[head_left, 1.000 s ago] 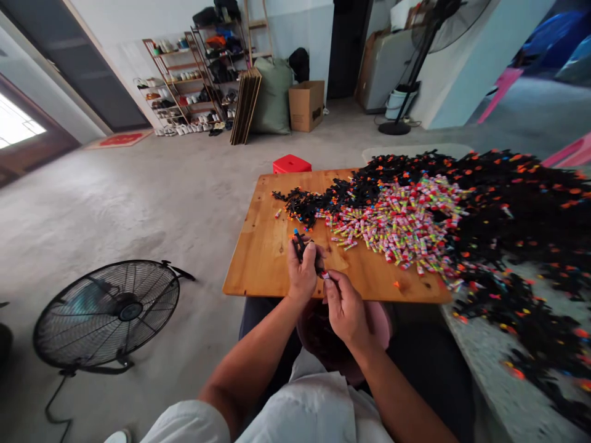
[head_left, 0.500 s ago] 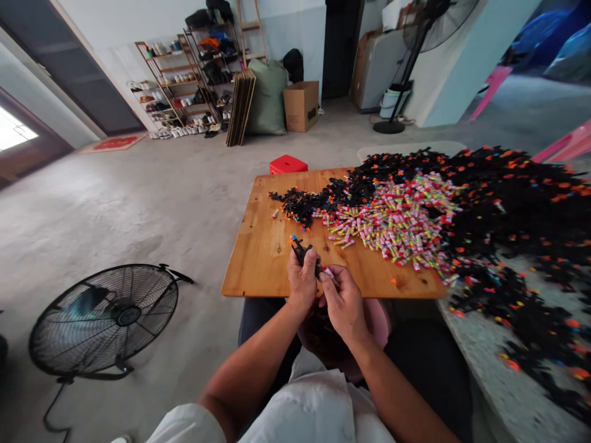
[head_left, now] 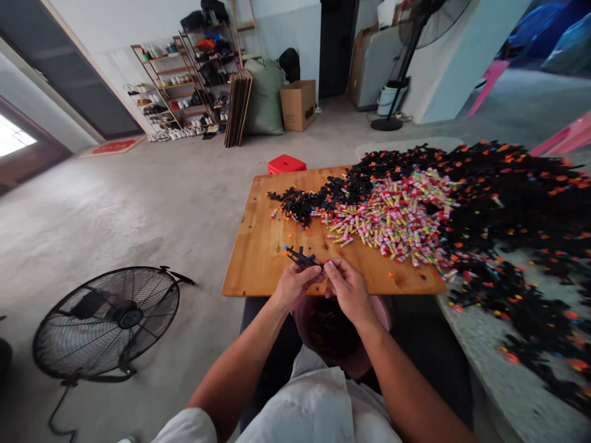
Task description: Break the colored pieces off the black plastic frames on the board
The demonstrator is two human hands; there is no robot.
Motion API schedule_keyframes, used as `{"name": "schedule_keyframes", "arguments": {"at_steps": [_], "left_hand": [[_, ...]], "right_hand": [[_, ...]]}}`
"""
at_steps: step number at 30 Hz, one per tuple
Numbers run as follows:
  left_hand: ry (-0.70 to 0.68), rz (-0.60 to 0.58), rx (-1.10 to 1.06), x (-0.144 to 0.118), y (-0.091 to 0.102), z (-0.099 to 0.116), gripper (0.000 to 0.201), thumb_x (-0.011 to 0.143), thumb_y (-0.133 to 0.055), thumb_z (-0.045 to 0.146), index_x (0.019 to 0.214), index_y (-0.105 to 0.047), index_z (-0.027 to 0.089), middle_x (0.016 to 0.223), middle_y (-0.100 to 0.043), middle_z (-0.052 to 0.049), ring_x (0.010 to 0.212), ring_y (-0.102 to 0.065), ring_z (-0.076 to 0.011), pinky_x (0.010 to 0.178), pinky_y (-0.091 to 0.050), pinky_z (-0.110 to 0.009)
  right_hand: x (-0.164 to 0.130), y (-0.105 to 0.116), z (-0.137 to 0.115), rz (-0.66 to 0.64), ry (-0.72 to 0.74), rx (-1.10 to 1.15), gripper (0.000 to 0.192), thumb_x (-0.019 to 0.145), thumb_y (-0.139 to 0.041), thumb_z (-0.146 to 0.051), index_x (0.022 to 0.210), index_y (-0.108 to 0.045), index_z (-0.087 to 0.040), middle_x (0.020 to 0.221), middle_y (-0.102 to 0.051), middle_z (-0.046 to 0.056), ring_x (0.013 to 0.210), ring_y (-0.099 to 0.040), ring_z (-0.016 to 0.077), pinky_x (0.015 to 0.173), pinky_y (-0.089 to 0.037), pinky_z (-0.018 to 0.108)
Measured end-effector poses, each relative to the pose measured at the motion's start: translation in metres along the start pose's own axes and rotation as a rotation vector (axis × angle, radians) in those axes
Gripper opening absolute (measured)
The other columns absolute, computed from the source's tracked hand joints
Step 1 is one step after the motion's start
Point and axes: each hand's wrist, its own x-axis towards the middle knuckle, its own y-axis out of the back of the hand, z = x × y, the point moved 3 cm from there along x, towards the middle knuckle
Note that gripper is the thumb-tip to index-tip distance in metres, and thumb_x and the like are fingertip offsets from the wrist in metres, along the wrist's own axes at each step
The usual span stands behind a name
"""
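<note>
My left hand [head_left: 292,287] is closed on a small black toy gun [head_left: 301,256] with an orange and blue tip, held above the near edge of the wooden table [head_left: 252,264]. The gun's muzzle points left. My right hand [head_left: 349,290] pinches a tiny red-and-white wrapped tube [head_left: 328,263] at the gun's rear end; whether the two are joined is hidden by my fingers. Beyond my hands lies a heap of pink, yellow and red tubes [head_left: 397,215]. Black toy guns [head_left: 508,203] with orange bits are piled behind and to the right of it.
Between my legs is a pink tub [head_left: 379,312] with dark contents. A grey stone-like surface [head_left: 480,344] at right bears more toy guns. On the floor at left stands a black fan [head_left: 129,317]. A red stool [head_left: 286,164] is behind the table.
The toy gun has turned from pointing up and away to lying more level, muzzle left. My left hand has shifted left and lower, and the right still pinches the tube at its rear.
</note>
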Motion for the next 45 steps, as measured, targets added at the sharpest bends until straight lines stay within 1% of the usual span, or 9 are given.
{"name": "schedule_keyframes", "arguments": {"at_steps": [4,9,16,23,29,33,35,40,45], "left_hand": [[-0.053,0.059,-0.058,0.003,-0.005,0.001,0.034,0.064,-0.096,0.025,0.084,-0.071,0.012,0.073,-0.070,-0.001,0.065,-0.063,-0.0093,0.069,-0.053,-0.022],[-0.105,0.077,-0.016,0.003,-0.007,0.001,0.032,0.066,-0.094,0.025,0.084,-0.071,0.013,0.073,-0.071,0.000,0.067,-0.064,-0.0100,0.071,-0.052,-0.023],[-0.157,0.063,0.116,0.002,-0.005,0.002,0.033,0.067,-0.094,0.030,0.083,-0.071,0.013,0.075,-0.072,-0.001,0.069,-0.065,-0.0114,0.073,-0.052,-0.025],[-0.179,0.046,0.287,0.001,-0.002,0.005,0.037,0.070,-0.092,0.039,0.086,-0.071,0.013,0.078,-0.072,-0.003,0.071,-0.066,-0.0137,0.073,-0.055,-0.027],[-0.171,0.031,0.448,-0.005,-0.005,0.015,0.039,0.073,-0.089,0.043,0.091,-0.071,0.013,0.081,-0.073,-0.004,0.073,-0.067,-0.0153,0.070,-0.053,-0.026],[-0.152,-0.001,0.492,-0.006,-0.005,0.017,0.038,0.074,-0.089,0.044,0.087,-0.071,0.012,0.076,-0.071,-0.004,0.069,-0.066,-0.0141,0.066,-0.051,-0.024],[-0.123,-0.005,0.493,-0.006,-0.005,0.017,0.038,0.074,-0.089,0.042,0.086,-0.070,0.012,0.075,-0.071,-0.004,0.068,-0.066,-0.0140,0.066,-0.052,-0.024],[-0.079,0.041,0.455,-0.005,-0.005,0.017,0.038,0.071,-0.091,0.040,0.082,-0.068,0.013,0.068,-0.071,-0.004,0.064,-0.068,-0.0152,0.065,-0.056,-0.026],[-0.068,0.043,0.457,-0.004,0.000,0.007,0.039,0.071,-0.091,0.044,0.079,-0.070,0.012,0.069,-0.073,-0.006,0.064,-0.068,-0.0156,0.065,-0.056,-0.026]], "right_hand": [[-0.004,0.003,-0.001,-0.033,0.039,-0.018,0.041,0.097,-0.060,-0.060,0.109,-0.068,-0.021,0.060,-0.052,-0.006,0.050,-0.053,0.0134,0.049,-0.050,0.025],[-0.009,0.003,-0.004,-0.101,0.055,-0.001,0.043,0.099,-0.059,-0.057,0.122,-0.067,-0.021,0.069,-0.055,-0.004,0.054,-0.054,0.0128,0.050,-0.051,0.025],[-0.008,0.005,-0.009,-0.116,0.018,0.123,0.042,0.098,-0.063,-0.053,0.120,-0.070,-0.018,0.061,-0.046,-0.007,0.050,-0.048,0.0117,0.048,-0.050,0.025],[-0.007,0.020,-0.006,-0.103,0.024,-0.068,0.047,0.098,-0.062,-0.055,0.122,-0.073,-0.016,0.058,-0.051,-0.006,0.049,-0.055,0.0127,0.049,-0.049,0.025],[-0.003,0.028,-0.001,-0.224,-0.034,0.000,0.047,0.097,-0.062,-0.056,0.119,-0.072,-0.016,0.061,-0.049,-0.006,0.048,-0.050,0.0117,0.046,-0.049,0.026],[-0.002,0.030,-0.003,-0.308,-0.064,0.021,0.042,0.098,-0.060,-0.056,0.104,-0.072,-0.017,0.063,-0.047,-0.006,0.047,-0.046,0.0104,0.046,-0.049,0.025],[-0.003,0.032,-0.003,-0.334,-0.068,-0.015,0.043,0.099,-0.058,-0.057,0.104,-0.072,-0.017,0.063,-0.048,-0.006,0.048,-0.048,0.0109,0.048,-0.049,0.026],[-0.002,0.035,-0.004,-0.335,0.018,-0.288,0.045,0.103,-0.051,-0.055,0.121,-0.072,-0.019,0.068,-0.060,-0.003,0.054,-0.062,0.0143,0.058,-0.051,0.027],[-0.002,0.034,-0.008,-0.336,0.067,-0.415,0.041,0.105,-0.050,-0.051,0.121,-0.074,-0.021,0.072,-0.068,-0.001,0.053,-0.064,0.0160,0.058,-0.050,0.028]]}}
